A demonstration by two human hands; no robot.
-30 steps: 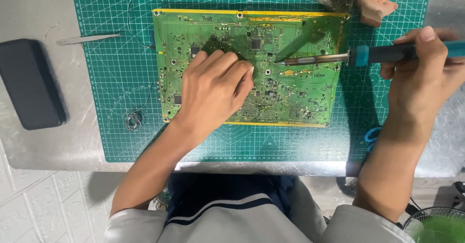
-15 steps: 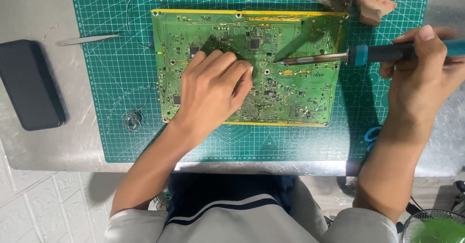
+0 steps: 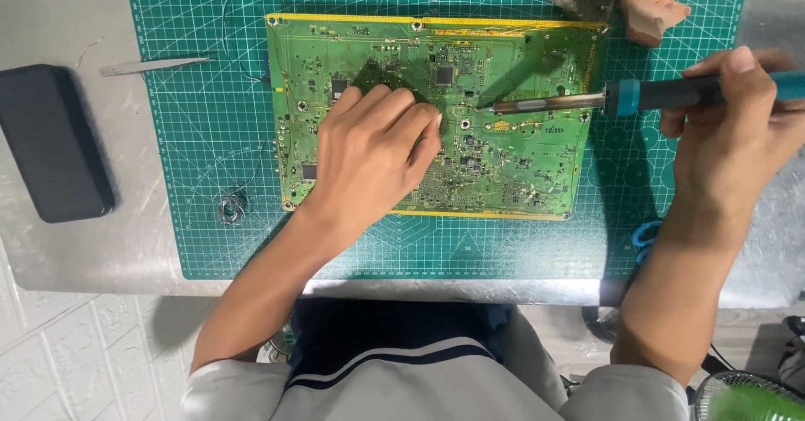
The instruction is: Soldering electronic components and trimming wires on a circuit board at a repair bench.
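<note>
Green circuit board (image 3: pixel 503 161) lies flat on a green cutting mat (image 3: pixel 210 178), which sits on a grey metal surface (image 3: pixel 101 253). Left hand (image 3: pixel 369 157) rests palm-down on the board's left-centre, fingers loosely spread and bent, holding nothing that can be seen; whether anything sits under the fingertips cannot be told. Right hand (image 3: pixel 729 127) is closed around the teal handle of a soldering iron (image 3: pixel 620 98), held nearly level, its metal tip over the board's upper middle, just right of the left fingertips. Hands are apart.

Elsewhere: tweezers (image 3: pixel 155 65) lie on the mat's upper left edge; a thin wire (image 3: pixel 239 18) loops near the board's top-left corner; a small solder coil (image 3: pixel 231 209) sits on the mat left of the board. A dark phone (image 3: pixel 54 140) rests on the surface, off the mat. A brownish block (image 3: pixel 654 12) sits at the mat's upper right.
</note>
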